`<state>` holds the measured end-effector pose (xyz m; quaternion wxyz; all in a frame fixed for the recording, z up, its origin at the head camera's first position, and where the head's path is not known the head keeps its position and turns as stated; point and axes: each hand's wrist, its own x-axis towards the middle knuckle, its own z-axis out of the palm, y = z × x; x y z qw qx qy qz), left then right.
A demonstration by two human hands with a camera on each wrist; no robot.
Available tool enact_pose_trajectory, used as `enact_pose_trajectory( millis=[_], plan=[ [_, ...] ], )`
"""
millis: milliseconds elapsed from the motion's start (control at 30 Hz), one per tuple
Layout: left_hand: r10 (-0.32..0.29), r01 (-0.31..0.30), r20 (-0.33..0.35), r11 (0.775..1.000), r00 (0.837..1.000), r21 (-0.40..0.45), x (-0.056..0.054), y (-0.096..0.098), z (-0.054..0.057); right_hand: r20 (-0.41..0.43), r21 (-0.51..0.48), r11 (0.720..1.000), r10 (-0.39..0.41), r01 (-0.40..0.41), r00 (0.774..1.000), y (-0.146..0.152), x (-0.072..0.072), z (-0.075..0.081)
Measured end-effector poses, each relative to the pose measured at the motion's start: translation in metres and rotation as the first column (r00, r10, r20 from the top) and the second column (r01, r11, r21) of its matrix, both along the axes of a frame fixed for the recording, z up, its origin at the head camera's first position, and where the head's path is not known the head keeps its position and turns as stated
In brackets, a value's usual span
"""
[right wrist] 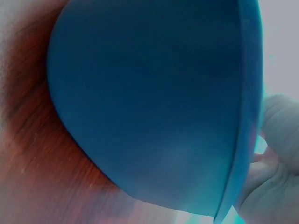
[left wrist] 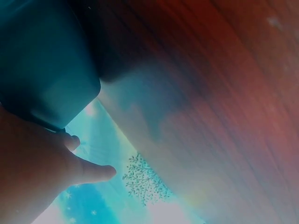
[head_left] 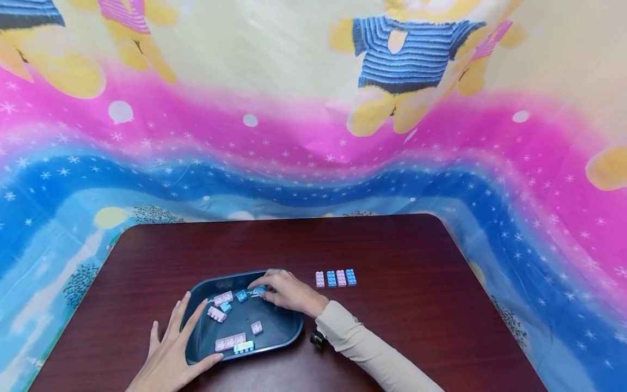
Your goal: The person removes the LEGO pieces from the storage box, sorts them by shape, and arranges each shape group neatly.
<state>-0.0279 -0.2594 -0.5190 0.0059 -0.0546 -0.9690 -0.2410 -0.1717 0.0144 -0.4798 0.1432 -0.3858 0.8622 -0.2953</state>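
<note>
A dark blue-green tray [head_left: 274,326] lies on the table with pink and blue toy building bricks in it. My right hand [head_left: 289,288] reaches over its back right rim and pinches a blue brick [head_left: 258,291] between thumb and fingers. My left hand [head_left: 168,345] is spread at the tray's left end, fingers straight along the rim, thumb at the near corner. Near the right fingertips lie a small blue brick [head_left: 241,295] and a pink brick [head_left: 223,297]. Both wrist views show mostly the tray's outer wall [right wrist: 149,102]; the bricks are hidden there.
To the right of the tray, several bricks [head_left: 336,278] stand in a row, pink and blue by turns. A long pink brick [head_left: 230,342] and a light blue brick [head_left: 244,347] lie by the tray's near wall. Printed cloth [head_left: 303,136] hangs behind the brown table [head_left: 416,305].
</note>
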Motion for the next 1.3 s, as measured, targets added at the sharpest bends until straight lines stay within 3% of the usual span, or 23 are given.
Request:
enact_pose_trajectory(
  millis=[233,500,800,1033,1300],
  plan=[
    [0.012,-0.012,0.026,1.000,1.000,0.005,0.000,0.001,0.001,-0.030,0.007,1.000,-0.016,0.016,0.999,0.002,0.001,0.001],
    [0.012,-0.013,0.052,1.000,0.999,0.020,0.001,0.002,0.001,-0.038,-0.063,0.998,0.012,-0.015,0.999,0.010,0.000,0.001],
    [0.035,-0.036,0.091,0.999,0.995,0.018,0.000,0.005,0.002,-0.081,-0.043,0.999,-0.008,0.005,0.997,0.013,-0.001,0.004],
    [0.051,-0.052,0.110,0.999,0.993,0.000,0.000,0.007,0.002,0.002,-0.142,0.987,-0.072,0.072,0.997,0.022,0.003,0.006],
    [0.047,-0.046,0.089,0.999,0.995,-0.004,0.000,0.007,0.002,-0.092,-0.186,0.983,-0.018,0.001,0.996,0.041,0.002,0.010]
  ],
)
